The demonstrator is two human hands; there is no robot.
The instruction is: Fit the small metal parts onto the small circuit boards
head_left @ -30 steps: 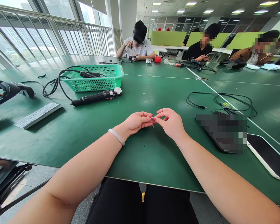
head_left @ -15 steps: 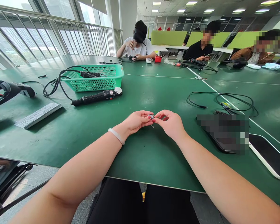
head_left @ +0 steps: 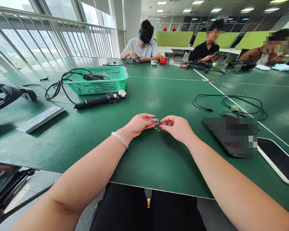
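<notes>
Left grip: the left hand [head_left: 139,126] pinches a small silver-and-dark part [head_left: 155,120] between thumb and fingers, just above the tabletop [head_left: 139,160]. A light, even pinch on its edges looks best, leaving the exposed face uncovered.
Right grip: the right hand [head_left: 179,129] is released, thumb and forefinger parted, its tips beside the part without touching it. Working there calls for small fingertip movements, with the left hand as the steady side.
Silver-and-dark part: at the left fingertips, its free end towards the right hand. What it is cannot be told at this size; pressing hard or twisting could make it slip or flick away.
Small rectangular frame piece [head_left: 157,129]: flat on the tabletop, just on the wearer's side of the fingertips, between the hands and held by neither. Fingertips or a sleeve could brush it aside, so low sweeps are best avoided.
Wrists: a slight bend with the forearms close to the tabletop should give support; working low means a dropped part would not fall far.
Electric screwdriver [head_left: 98,100]: lying in front of the green basket [head_left: 101,87], beyond the left hand and apart from both hands.
</notes>
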